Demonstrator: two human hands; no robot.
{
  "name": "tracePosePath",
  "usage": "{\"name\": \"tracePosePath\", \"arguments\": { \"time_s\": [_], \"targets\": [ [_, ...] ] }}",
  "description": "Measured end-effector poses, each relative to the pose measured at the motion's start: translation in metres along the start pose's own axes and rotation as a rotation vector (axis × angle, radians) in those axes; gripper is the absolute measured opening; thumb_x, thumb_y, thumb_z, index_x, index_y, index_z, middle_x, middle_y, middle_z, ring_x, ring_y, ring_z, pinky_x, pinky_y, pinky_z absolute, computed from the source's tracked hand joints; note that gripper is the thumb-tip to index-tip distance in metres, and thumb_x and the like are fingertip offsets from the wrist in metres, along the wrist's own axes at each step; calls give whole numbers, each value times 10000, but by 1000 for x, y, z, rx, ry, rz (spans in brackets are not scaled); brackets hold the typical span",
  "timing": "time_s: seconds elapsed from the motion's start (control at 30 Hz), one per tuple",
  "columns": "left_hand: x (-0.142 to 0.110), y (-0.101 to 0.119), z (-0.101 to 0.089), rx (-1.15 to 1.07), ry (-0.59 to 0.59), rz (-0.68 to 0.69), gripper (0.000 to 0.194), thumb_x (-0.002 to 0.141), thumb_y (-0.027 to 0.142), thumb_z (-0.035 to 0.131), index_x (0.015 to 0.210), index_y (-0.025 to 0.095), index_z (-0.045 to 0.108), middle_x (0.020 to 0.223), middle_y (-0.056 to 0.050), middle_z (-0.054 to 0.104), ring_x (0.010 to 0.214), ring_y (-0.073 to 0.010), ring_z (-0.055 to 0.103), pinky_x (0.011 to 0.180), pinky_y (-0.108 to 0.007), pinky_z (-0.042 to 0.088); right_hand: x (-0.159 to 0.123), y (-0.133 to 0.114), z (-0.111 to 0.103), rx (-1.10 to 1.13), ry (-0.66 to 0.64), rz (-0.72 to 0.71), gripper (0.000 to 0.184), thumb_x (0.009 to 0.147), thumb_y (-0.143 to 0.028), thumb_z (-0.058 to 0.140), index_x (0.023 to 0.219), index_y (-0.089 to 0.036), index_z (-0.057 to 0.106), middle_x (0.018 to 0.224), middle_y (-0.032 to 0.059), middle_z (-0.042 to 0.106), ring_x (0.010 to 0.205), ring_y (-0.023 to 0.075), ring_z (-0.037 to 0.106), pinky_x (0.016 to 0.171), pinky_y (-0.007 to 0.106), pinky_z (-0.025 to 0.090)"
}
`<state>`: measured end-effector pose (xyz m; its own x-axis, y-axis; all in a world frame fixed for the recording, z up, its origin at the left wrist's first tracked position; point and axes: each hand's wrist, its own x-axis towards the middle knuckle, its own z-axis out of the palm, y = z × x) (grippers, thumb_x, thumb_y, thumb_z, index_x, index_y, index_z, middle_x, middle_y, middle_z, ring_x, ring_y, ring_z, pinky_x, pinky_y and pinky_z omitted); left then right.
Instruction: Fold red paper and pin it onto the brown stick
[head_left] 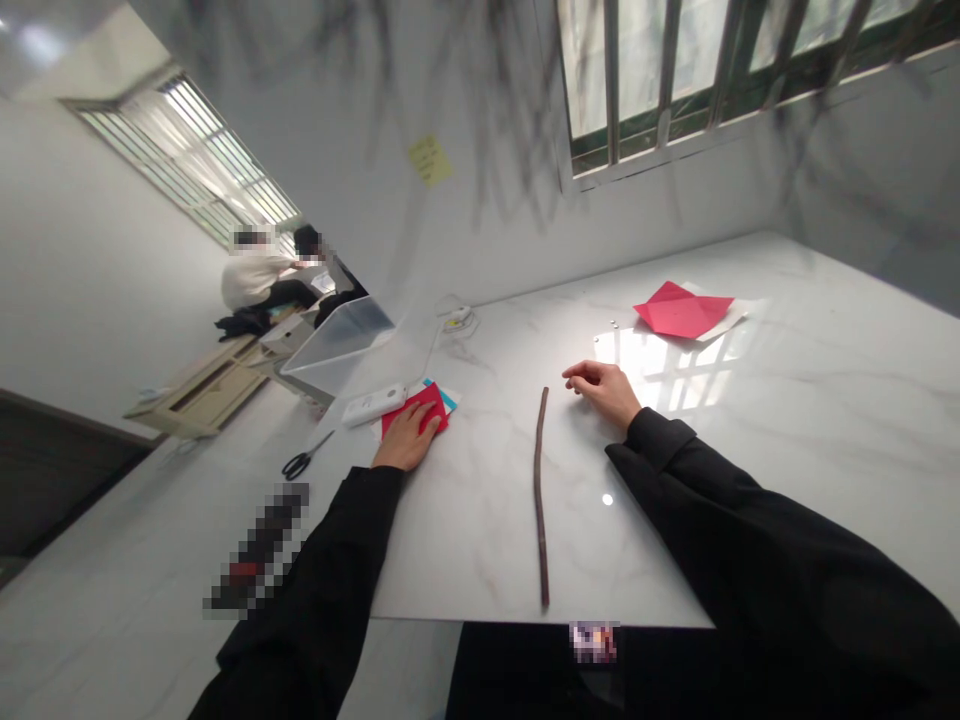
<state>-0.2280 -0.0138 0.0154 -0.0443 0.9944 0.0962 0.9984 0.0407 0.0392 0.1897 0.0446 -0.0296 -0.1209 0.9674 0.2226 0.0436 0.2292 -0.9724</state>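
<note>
Hands are split around the stick [541, 497] lying between them on the table [787, 430]: left hand [407, 437] pressed flat on the red paper [421, 409] to pin it, right hand [606, 390] loosely curled, gripping nothing.

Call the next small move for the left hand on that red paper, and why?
Probably slide the top red sheet off the stack toward the table's middle. The left hand lies flat on it, nothing gripped; blue paper shows beneath. The right hand rests loosely curled by the thin stick, holding nothing.
</note>
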Motion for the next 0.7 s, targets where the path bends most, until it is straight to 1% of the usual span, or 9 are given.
{"name": "tracePosePath", "arguments": {
  "time_s": [0.07, 0.13, 0.27, 0.33, 0.47, 0.5, 0.57, 0.63, 0.7],
  "targets": [
    [6, 5, 1, -22, -32, -42, 602, 1040, 482, 398, 1503, 143, 579, 1599, -165, 535, 1544, -312, 422, 1276, -484, 323, 1, -1, 0, 1, 2, 0, 250, 796, -254, 622, 960, -198, 802, 825, 40, 791, 741, 175, 706, 732, 304, 551],
    [9, 14, 3, -27, 13, -88, 600, 1032, 463, 411, 1499, 127, 578, 1612, -188, 510, 1549, -331, 408, 1275, -507, 313, 2, -2, 0, 3, 7, 3, 244, 797, -241, 622, 957, -198, 801, 826, 37, 792, 741, 171, 709, 752, 305, 562],
    [3, 46, 5, -84, 293, -114, 500, 994, 391, 465, 1375, 128, 655, 1518, -191, 582, 1470, -344, 473, 1259, -502, 321, 5, -3, -2, 6, 6, 2, 238, 807, -222, 625, 965, -192, 800, 822, 32, 791, 747, 161, 716, 772, 296, 572],
    [-3, 68, 2, -170, 416, -61, 378, 975, 324, 478, 1237, 167, 699, 1391, -153, 659, 1380, -322, 534, 1230, -474, 349, 6, -2, -2, -2, 5, -10, 236, 812, -216, 623, 967, -192, 799, 824, 31, 790, 754, 160, 717, 770, 293, 573],
    [-10, 119, -6, -280, 492, 11, 186, 951, 321, 501, 921, 214, 651, 1020, -90, 698, 1067, -274, 610, 1040, -413, 467, 6, -1, -3, -24, 8, -18, 232, 821, -212, 621, 970, -199, 800, 833, 27, 792, 757, 157, 716, 773, 295, 577],
    [-8, 133, -7, -297, 515, 25, 182, 946, 326, 512, 818, 227, 596, 904, -70, 662, 968, -254, 594, 966, -385, 480, 7, -1, -4, -28, 6, -15, 232, 825, -212, 620, 971, -200, 800, 836, 27, 792, 757, 156, 715, 776, 295, 579],
    [-1, 159, -11, -336, 573, 69, 349, 933, 314, 539, 625, 244, 392, 675, -30, 506, 791, -212, 511, 855, -338, 458, 7, -2, -4, -31, 0, -9, 234, 827, -208, 616, 973, -200, 799, 843, 28, 794, 757, 153, 713, 778, 292, 581],
    [9, 183, -14, -412, 602, 111, 476, 938, 291, 537, 573, 242, 234, 544, 11, 313, 651, -171, 386, 780, -304, 414, 7, -2, -5, -26, -4, -7, 236, 826, -202, 613, 974, -198, 797, 845, 28, 792, 756, 150, 710, 775, 287, 578],
    [19, 203, -15, -474, 601, 123, 520, 941, 321, 554, 561, 239, 208, 520, 32, 207, 587, -147, 313, 676, -292, 346, 8, -3, -6, -15, -7, -3, 233, 825, -202, 615, 976, -196, 792, 841, 28, 788, 751, 149, 706, 771, 285, 575]
  ]
}}
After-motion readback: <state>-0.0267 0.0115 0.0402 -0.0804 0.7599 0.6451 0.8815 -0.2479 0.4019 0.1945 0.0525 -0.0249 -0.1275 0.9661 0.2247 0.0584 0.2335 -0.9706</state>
